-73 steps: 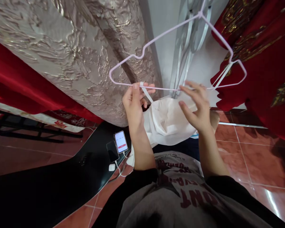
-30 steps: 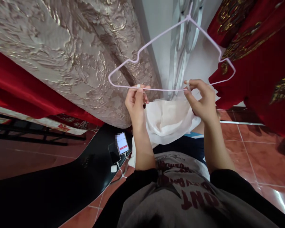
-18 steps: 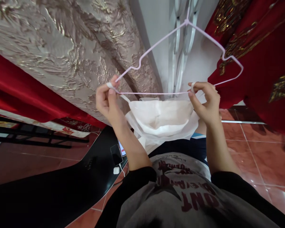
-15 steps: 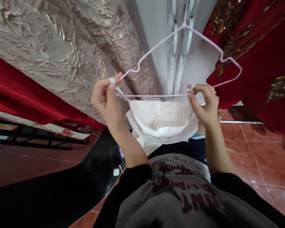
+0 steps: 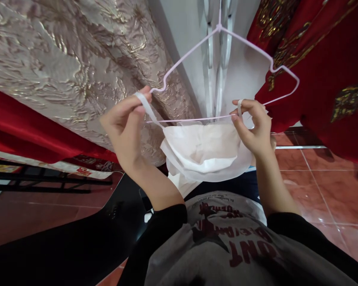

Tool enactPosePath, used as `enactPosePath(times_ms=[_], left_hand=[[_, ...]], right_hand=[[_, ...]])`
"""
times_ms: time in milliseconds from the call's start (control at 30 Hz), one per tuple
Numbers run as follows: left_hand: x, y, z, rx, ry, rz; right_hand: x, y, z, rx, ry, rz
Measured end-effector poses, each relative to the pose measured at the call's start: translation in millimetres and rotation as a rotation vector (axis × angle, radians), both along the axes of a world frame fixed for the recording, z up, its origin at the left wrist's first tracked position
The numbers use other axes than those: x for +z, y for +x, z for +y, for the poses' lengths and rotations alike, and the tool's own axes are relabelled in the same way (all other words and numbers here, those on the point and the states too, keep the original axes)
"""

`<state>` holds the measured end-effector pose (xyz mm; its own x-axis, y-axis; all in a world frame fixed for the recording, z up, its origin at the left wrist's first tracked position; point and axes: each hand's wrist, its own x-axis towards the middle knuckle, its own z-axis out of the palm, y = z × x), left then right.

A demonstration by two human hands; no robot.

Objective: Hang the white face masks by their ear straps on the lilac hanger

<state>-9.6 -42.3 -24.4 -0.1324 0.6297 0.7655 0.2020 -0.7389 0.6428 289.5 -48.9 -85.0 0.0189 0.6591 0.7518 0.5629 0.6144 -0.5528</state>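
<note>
Head camera view, looking down past a person's grey printed shirt (image 5: 211, 238) at 6 o'clock. From the left: smooth red cloth (image 5: 14, 123) hangs at 9 o'clock, with pale, embossed cloth (image 5: 62, 71) above it at 10 o'clock; a glossy black surface (image 5: 62, 234) spreads at 8 o'clock. The left hand (image 5: 123, 127) is between 9 and 10 o'clock, forefinger and thumb drawn together on a white strap (image 5: 151, 111) that runs over the forefinger and slants down to a white garment (image 5: 203, 145). Its fingertip also meets the shoulder end of a pale pink hanger (image 5: 219, 28). That hanger reaches up to 12 o'clock, its thin lower bar crossing above the garment, which lies just right of centre. At 3 o'clock the right hand (image 5: 255, 129) pinches the bar between thumb and forefinger, a second strap (image 5: 240, 108) looped around the forefinger. Red drapery with gold ornament (image 5: 322, 87) fills 2 o'clock; red floor tiles (image 5: 331, 190) lie at 4.

Good handling here likely means a light but sure pinch on the bar, both straps flat and untwisted, and even tension, since such soft cloth could slip or skew.
</note>
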Motion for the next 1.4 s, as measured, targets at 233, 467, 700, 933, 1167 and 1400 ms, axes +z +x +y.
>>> enactPosePath(times_ms=[233,467,700,933,1167,1400], left_hand=[[25.2,19.9,30.1,0.138,-0.084,0.356],[-6.6,6.6,44.2,0.234,-0.168,0.034],[-63.4,35.9,24.3,-0.097,-0.271,-0.547],[-70.1,51.6,12.7,-0.146,-0.283,-0.449],[-67.1,53.5,11.5,-0.117,-0.275,-0.489],[-74.5,54.8,18.9,-0.096,-0.280,-0.476]], right_hand=[[-3.4,-4.5,-2.2,-0.001,-0.009,0.021],[-2.8,-3.0,-4.2,0.008,-0.011,-0.010],[-5.4,-6.5,-4.1,0.004,-0.019,-0.010],[-10.0,7.4,1.0,0.082,0.134,0.200],[2.0,91.4,21.6,-0.231,0.486,0.381],[40.9,106.2,17.2,-0.047,0.035,0.148]])
